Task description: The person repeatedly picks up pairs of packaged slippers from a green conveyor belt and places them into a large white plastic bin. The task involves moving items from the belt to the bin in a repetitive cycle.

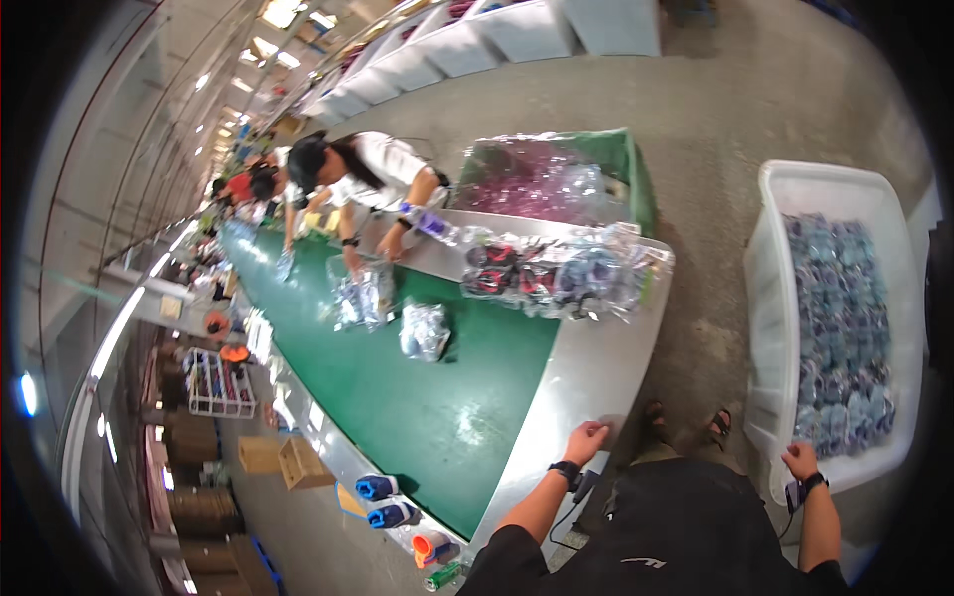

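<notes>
My left hand (586, 441) is loosely closed at the edge of the metal table border (517, 447), with nothing visible in its fingers. My right hand (799, 461) is curled at the near corner of a large white tub (770, 308), and I see nothing in it; whether it touches the rim I cannot tell. Rows of bluish-grey, clear-wrapped items (840, 328) fill the tub. On the green conveyor belt (427, 427), out of reach of both hands, lies a clear plastic bag (424, 331) with pale contents.
Several bagged shoes (552, 273) lie along the far metal border. Behind them stands a green bin (641, 184) lined with plastic. A co-worker in white (393, 164) handles bags at the belt. Blue shoes (388, 515), an orange cup (429, 546) and a green can (443, 576) stand at the near left.
</notes>
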Tool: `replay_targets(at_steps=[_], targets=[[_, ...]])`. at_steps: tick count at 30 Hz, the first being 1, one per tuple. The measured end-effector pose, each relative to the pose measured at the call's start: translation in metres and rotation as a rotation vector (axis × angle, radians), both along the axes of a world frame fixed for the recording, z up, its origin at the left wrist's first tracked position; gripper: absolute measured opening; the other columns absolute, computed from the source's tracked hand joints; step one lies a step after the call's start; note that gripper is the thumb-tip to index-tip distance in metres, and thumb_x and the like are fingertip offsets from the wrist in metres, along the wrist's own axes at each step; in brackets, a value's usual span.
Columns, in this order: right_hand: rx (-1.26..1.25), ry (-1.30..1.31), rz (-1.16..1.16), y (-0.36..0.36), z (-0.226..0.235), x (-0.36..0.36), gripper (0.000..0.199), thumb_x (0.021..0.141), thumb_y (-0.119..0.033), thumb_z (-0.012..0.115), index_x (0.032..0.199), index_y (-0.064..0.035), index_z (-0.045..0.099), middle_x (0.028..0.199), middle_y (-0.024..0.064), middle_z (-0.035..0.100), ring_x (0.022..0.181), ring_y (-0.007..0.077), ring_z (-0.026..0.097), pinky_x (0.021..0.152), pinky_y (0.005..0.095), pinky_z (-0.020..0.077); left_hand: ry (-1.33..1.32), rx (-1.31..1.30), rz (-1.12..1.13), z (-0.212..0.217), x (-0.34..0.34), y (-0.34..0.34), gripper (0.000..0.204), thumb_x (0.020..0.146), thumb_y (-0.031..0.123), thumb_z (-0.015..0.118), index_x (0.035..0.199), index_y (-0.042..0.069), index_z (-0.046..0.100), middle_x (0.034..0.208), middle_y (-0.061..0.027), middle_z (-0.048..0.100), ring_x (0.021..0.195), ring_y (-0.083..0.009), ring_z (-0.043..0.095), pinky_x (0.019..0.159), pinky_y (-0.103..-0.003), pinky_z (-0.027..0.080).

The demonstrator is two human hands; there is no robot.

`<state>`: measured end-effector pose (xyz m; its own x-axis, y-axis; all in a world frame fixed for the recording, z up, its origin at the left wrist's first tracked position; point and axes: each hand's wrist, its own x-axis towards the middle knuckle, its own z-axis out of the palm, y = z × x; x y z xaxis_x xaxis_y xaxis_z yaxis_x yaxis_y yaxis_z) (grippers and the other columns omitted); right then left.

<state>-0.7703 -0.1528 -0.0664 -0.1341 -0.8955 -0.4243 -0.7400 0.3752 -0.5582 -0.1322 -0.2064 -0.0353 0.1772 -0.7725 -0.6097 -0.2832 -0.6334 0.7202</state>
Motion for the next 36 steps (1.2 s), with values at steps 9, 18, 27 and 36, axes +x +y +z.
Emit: replay_targets(at_steps=[9, 18, 27, 36], targets=[[0.101, -0.091, -0.112, -0.008, 0.003, 0.000, 0.025, 0.068, -0.013, 0.074, 0.086, 0.0031, 0.064, 0.070, 0.0097, 0.063, 0.065, 0.0187, 0.060, 0.062, 0.0332, 0.0498, -0.060, 0.025, -0.002, 0.001, -0.008, -0.003, 0.043, 0.086, 0.038, 0.066, 0.108, 0.001, 0.067, 0.087, -0.0121, 0.071, 0.079, -0.0229, 0.068, 0.075, -0.035, 0.053], [0.157, 0.024, -0.052, -0.025, -0.054, -0.039, 0.046, 0.076, -0.015, 0.071, 0.115, 0.0004, 0.053, 0.087, 0.0122, 0.057, 0.076, 0.0234, 0.058, 0.071, 0.0361, 0.0490, -0.225, 0.099, 0.008, -0.002, -0.024, -0.014, 0.038, 0.084, 0.042, 0.064, 0.091, 0.005, 0.069, 0.084, -0.0146, 0.070, 0.084, -0.0293, 0.068, 0.076, -0.040, 0.052], [0.123, 0.321, 0.000, -0.085, -0.105, -0.032, 0.079, 0.076, -0.021, 0.070, 0.142, 0.0042, 0.036, 0.144, 0.0279, 0.041, 0.134, 0.0403, 0.039, 0.111, 0.0414, 0.0316, -0.224, 0.187, 0.121, 0.041, -0.031, -0.024, 0.044, 0.084, 0.049, 0.064, 0.077, 0.006, 0.068, 0.069, -0.0091, 0.067, 0.068, -0.0237, 0.064, 0.069, -0.039, 0.050], [-0.068, -0.147, -0.066, -0.128, -0.074, -0.006, 0.065, 0.080, -0.011, 0.058, 0.141, 0.0034, 0.039, 0.141, 0.0223, 0.046, 0.134, 0.0336, 0.041, 0.113, 0.0387, 0.0310, 0.035, 0.174, 0.223, 0.009, -0.016, -0.016, 0.040, 0.094, 0.037, 0.062, 0.082, 0.000, 0.069, 0.068, -0.0063, 0.068, 0.059, -0.0115, 0.064, 0.055, -0.026, 0.051]])
